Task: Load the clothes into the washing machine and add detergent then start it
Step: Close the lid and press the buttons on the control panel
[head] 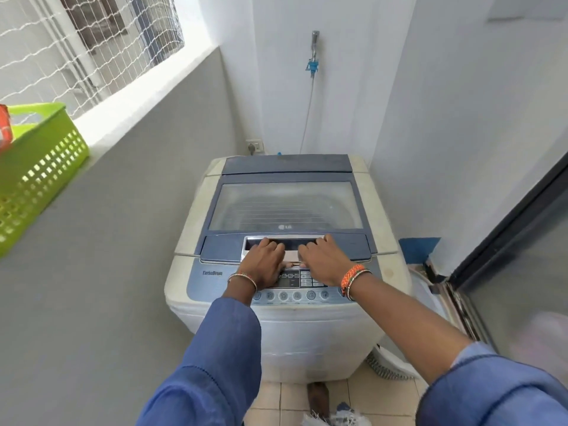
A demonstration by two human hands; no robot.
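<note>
**Both hands at the lid handle of a closed top-loader**

Where the narrow balcony ended, the washing machine (287, 250) stood in the corner, its back near the rear wall and its left side close beside the grey parapet wall (123, 210). To its right a strip of floor lay between it and the dark-framed sliding door (507, 241). Tiled floor (276, 401) showed in front of the machine. A green basket (40, 167) sat up on the parapet ledge, well apart from the machine.

The lid (285, 207) was down and flat. The left hand (266, 262) and right hand (322, 261) lay side by side over the handle recess (292, 243) at the lid's front edge, palms down, arms reaching forward in blue sleeves. The fingers of both hands curled into the recess, hooked on the lid's handle; the thumbs lay back toward the control panel (292, 284). No clothes were visible through the lid's cloudy window.
</note>
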